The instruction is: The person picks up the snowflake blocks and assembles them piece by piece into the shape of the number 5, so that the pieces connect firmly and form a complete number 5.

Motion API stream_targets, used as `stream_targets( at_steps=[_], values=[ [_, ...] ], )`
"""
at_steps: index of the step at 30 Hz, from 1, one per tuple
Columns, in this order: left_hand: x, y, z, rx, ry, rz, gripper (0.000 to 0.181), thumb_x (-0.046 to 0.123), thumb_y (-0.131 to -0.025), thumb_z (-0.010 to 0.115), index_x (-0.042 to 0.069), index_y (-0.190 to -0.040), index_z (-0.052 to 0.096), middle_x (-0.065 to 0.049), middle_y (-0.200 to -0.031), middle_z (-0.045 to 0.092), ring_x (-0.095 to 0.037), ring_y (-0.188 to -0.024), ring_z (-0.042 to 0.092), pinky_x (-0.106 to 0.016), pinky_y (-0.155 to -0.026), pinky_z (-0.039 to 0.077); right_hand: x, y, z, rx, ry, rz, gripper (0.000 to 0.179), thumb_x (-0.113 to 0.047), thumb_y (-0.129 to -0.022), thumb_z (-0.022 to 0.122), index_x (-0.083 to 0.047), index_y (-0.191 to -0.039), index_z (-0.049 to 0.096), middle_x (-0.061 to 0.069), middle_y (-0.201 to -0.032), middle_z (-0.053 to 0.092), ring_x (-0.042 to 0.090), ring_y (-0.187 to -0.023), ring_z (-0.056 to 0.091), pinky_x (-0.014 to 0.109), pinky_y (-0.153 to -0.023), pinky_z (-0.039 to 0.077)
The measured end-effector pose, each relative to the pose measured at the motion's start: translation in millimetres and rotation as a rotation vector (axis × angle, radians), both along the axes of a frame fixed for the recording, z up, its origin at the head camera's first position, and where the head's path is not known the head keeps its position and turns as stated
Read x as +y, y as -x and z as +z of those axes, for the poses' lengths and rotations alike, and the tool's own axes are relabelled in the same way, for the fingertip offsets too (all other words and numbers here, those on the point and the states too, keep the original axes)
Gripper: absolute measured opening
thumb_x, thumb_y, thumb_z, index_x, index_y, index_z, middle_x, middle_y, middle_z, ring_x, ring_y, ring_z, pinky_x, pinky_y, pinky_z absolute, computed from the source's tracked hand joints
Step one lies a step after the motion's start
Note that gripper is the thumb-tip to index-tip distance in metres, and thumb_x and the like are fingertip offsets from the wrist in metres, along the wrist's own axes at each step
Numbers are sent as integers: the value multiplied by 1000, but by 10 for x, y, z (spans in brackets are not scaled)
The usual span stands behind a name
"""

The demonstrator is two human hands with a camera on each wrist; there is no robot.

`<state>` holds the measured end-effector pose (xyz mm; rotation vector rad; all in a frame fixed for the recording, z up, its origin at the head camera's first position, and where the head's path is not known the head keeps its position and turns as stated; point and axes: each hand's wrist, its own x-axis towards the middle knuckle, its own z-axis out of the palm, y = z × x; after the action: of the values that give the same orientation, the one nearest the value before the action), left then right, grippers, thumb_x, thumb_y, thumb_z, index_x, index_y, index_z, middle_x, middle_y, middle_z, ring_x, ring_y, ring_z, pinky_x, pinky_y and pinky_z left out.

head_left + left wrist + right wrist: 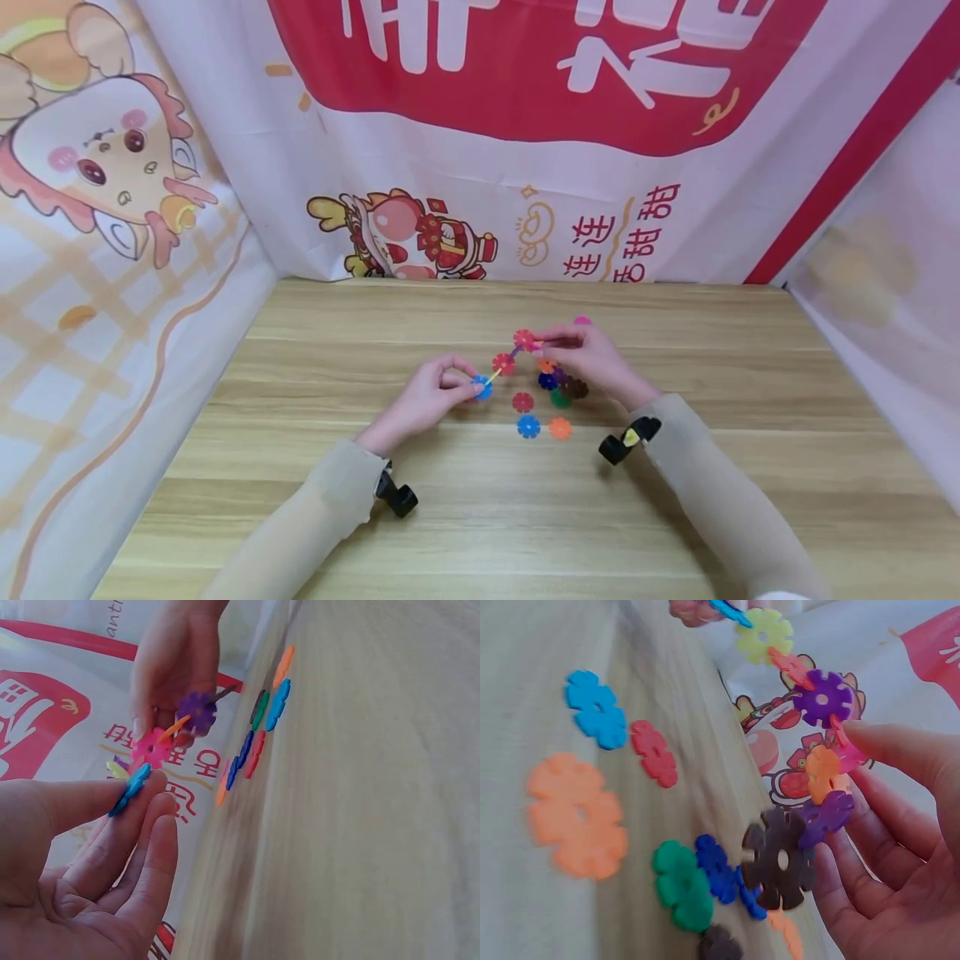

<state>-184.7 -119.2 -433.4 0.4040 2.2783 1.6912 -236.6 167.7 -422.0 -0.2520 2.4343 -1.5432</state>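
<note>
fingers and thumb of the left hand [431, 390] are closed in a pinch on the blue end disc [484, 388] of a chain [503, 364] of notched discs, near the middle of the head view. farther right, the right hand [592, 357] pinches the chain partway along, at a pink link [849, 759], its other fingers loosely bent. gripped at two points, the chain is up off the table, probably so its slotted joints stay steady. past the right-hand pinch run an orange, a purple and a dark brown link [763, 859]. the chain counts about nine discs; the right thumb makes this uncertain.

below it, loose discs lie flat, perhaps kept there for easy reach. the right wrist view shows eight: two orange [564, 787], two dark blue [724, 885], one light blue [611, 724], one red [660, 769], one green [673, 866], one dark brown [718, 945]. in the head view, one pink disc [582, 320] shows just above the right hand.

outward: one wood-grain table [480, 533] across the lower frame, two black wrist cameras [397, 496], and printed cloth [480, 108] filling the top.
</note>
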Motion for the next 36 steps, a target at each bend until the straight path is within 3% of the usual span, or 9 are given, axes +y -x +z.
stream_targets(
  at_steps=[4,11,18,23,29,36],
  values=[
    [-36,-18,-55,-18,-8,-16,23,7,-99,67,-3,-118,58,-11,-95,76,-31,-93,72,-38,-85,56,-142,162,11,26,-59,53,33,-37,-90,80,-22,-120,76,-2,-116,71,21,-104,65,40,-90,53],
    [-93,-22,-105,-41,51,-23,39,7,-89,80,-2,-120,57,-8,-98,76,-21,-95,70,-38,-89,52,-379,405,-22,22,-110,151,28,-40,-90,79,-27,-115,78,-7,-115,72,17,-107,64,40,-95,51],
    [-116,-6,-96,-69,174,35,39,3,-84,83,1,-115,59,-2,-93,75,-18,-94,68,-40,-89,50,-597,557,-116,46,-110,217,25,-35,-92,78,-22,-113,79,-6,-109,74,17,-98,65,36,-89,51],
    [-97,21,-87,-75,266,73,38,9,-83,86,5,-114,63,1,-90,73,-16,-89,67,-39,-86,52,-682,604,-192,48,-112,221,24,-31,-92,78,-18,-112,79,-4,-107,75,16,-96,64,32,-83,51],
    [-89,42,-80,-81,292,94,36,12,-82,87,7,-110,66,1,-89,72,-17,-86,66,-39,-83,52,-724,622,-231,56,-123,200,25,-32,-92,79,-17,-112,79,-4,-105,74,17,-87,61,32,-73,49],
    [-145,55,-82,-82,249,88,34,13,-82,88,7,-109,68,-1,-92,71,-17,-88,67,-37,-83,53,-694,619,-246,53,-131,187,35,-31,-92,78,-11,-122,75,-2,-113,73,17,-99,64,33,-86,52]
  ],
)
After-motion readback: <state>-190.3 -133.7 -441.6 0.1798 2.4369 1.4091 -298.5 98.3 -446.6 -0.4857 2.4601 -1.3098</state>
